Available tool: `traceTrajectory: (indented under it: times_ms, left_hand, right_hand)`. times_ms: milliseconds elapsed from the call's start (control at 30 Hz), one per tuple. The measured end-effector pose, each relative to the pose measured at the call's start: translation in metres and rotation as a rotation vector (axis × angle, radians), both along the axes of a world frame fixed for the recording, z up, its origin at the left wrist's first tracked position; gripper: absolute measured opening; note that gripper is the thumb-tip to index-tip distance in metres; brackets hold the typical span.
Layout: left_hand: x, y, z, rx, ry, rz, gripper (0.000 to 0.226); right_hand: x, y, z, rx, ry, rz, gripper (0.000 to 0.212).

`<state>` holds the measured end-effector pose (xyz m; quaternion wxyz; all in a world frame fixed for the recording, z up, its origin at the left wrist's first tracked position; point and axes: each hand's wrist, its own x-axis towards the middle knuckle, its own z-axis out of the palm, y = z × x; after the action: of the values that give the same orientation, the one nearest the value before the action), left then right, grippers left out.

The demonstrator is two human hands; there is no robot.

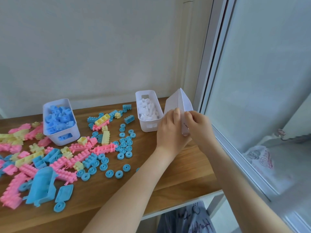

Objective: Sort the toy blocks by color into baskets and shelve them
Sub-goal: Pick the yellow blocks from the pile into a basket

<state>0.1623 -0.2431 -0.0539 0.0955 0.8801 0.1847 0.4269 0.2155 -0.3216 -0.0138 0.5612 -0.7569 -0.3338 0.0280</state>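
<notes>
Both hands hold an empty white basket [178, 103], tipped up on end at the table's far right. My left hand [170, 130] grips its left side with the thumb on its edge, and my right hand [199, 125] pinches its right side. Beside it stands a white basket [148, 126] of white blocks. Another white basket [50, 132] at the left is full of blue blocks. Loose pink, yellow and blue blocks [79, 155] and several blue wheels [124, 145] are scattered over the wooden table [176, 179]. A big blue truck piece [42, 187] lies at the front left.
A pale wall runs behind the table. A glass sliding door with a metal frame [208, 68] stands just right of the tipped basket. The table's front edge [185, 204] has patterned fabric [193, 219] below it. A plastic bag [259, 158] lies behind the glass.
</notes>
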Motion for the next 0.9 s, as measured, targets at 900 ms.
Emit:
traceTrajectory:
  times_ms: [900]
  left_hand:
    - [-0.119,0.041,0.033,-0.066,-0.030,0.027,0.041]
  right_hand:
    - [-0.021,-0.052,0.017,0.570,0.273,0.051,0.054]
